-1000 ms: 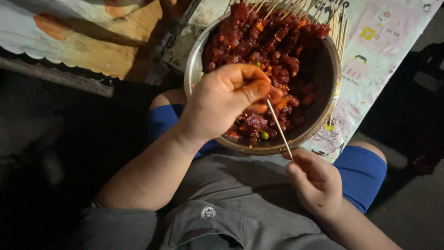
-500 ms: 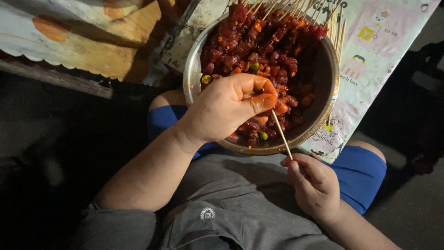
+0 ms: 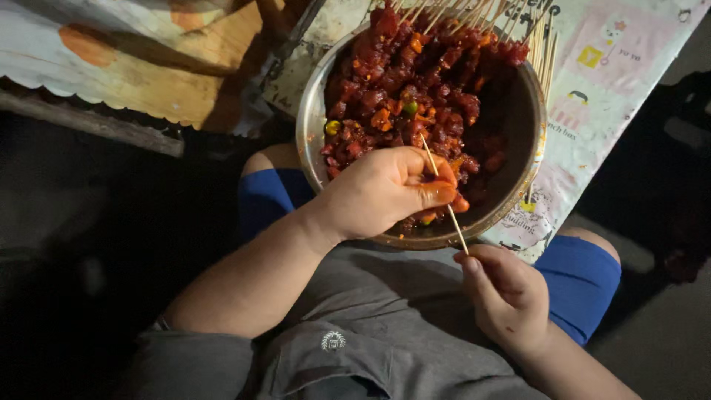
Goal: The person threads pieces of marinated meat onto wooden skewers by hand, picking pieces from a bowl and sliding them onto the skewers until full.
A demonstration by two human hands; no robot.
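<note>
A round metal bowl holds red marinated meat pieces with bits of green and orange. Over its near rim my left hand pinches a piece of meat threaded on a thin wooden skewer. The stick's lower end sits in the fingers of my right hand, just below the bowl over my lap. The skewer's upper tip pokes out above my left fingers.
Several finished skewers lean on the bowl's far right rim. The bowl rests on a table covered by a patterned cloth. A wooden surface lies at upper left. My knees in blue shorts are beneath the table edge.
My left hand has pushed the meat farther along the skewer, so the tip now sticks out above my fingers. The right hand stays at the stick's lower end.
</note>
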